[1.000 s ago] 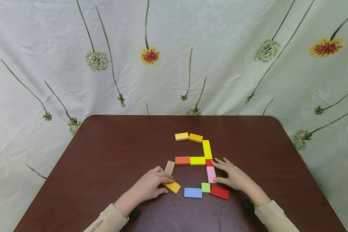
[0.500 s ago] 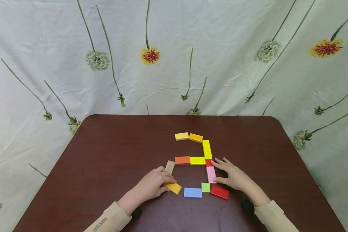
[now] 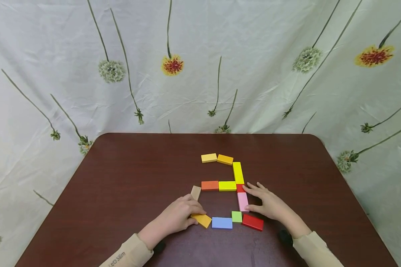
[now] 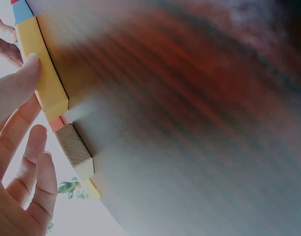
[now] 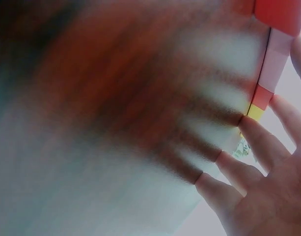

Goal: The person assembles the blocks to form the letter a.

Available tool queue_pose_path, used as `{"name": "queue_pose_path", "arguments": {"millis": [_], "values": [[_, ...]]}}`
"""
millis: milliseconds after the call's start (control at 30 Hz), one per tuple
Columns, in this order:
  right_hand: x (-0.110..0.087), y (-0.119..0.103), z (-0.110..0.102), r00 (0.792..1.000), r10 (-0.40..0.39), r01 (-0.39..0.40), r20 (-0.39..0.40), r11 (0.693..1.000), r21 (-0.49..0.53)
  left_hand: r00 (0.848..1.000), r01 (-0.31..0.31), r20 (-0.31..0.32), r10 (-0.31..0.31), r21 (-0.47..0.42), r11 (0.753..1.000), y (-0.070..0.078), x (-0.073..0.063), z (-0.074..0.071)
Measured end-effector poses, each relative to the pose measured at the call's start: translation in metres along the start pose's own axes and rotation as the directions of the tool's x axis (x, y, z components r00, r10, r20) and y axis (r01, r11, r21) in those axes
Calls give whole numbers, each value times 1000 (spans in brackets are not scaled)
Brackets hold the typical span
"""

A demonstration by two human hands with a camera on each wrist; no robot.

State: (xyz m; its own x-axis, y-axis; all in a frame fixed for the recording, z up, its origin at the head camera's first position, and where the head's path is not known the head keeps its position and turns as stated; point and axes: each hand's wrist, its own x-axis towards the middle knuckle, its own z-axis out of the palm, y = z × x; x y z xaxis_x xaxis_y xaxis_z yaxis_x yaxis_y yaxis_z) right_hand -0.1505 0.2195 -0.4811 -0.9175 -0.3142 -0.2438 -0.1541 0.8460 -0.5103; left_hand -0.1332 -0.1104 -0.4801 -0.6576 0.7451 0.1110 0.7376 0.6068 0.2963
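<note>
My left hand pinches an orange-yellow block flat on the table, thumb on its near side. The right end of that block is at or very near the left end of a blue block. Behind the hand lies a beige wooden block, partly covered by the fingers. My right hand rests with spread, fairly straight fingers beside a small red block and a pink block, touching both. In the right wrist view, several fingertips stand on the table.
A green block and a larger red block lie right of the blue one. Farther back are an orange-red block, yellow blocks, a pale yellow block and an orange block. A flowered cloth hangs behind the table.
My left hand has slid the orange-yellow block slightly right and nearer to me, closing the gap to the blue block. The right hand has stayed in place.
</note>
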Motion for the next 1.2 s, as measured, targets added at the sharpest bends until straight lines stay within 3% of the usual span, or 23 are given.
{"name": "queue_pose_path", "arguments": {"millis": [167,300,433,567,667,867,1200], "values": [[0,1,0,1000,-13,13,-4,1000,0,1000,-10,-9,10,-9,1000,-1,-1,1],[0,0,1,1000,-17,17,-6,1000,0,1000,2,-28,-4,-69,998,-4,-2,2],[0,-1,0,1000,-13,13,-6,1000,-2,986,115,-104,-130,-143,983,-10,0,1],[1,-1,1,1000,-8,8,-7,1000,3,941,263,-167,-294,-184,947,-20,7,-3],[1,-1,1,1000,-8,8,-5,1000,6,933,312,-125,-338,-189,931,-30,12,-4],[-1,-2,0,1000,-15,15,-6,1000,5,948,313,-3,-320,-194,930,-43,16,-6],[-1,-3,-1,1000,0,1,-1,1000,9,949,312,33,-312,-199,929,-46,12,-5]]}}
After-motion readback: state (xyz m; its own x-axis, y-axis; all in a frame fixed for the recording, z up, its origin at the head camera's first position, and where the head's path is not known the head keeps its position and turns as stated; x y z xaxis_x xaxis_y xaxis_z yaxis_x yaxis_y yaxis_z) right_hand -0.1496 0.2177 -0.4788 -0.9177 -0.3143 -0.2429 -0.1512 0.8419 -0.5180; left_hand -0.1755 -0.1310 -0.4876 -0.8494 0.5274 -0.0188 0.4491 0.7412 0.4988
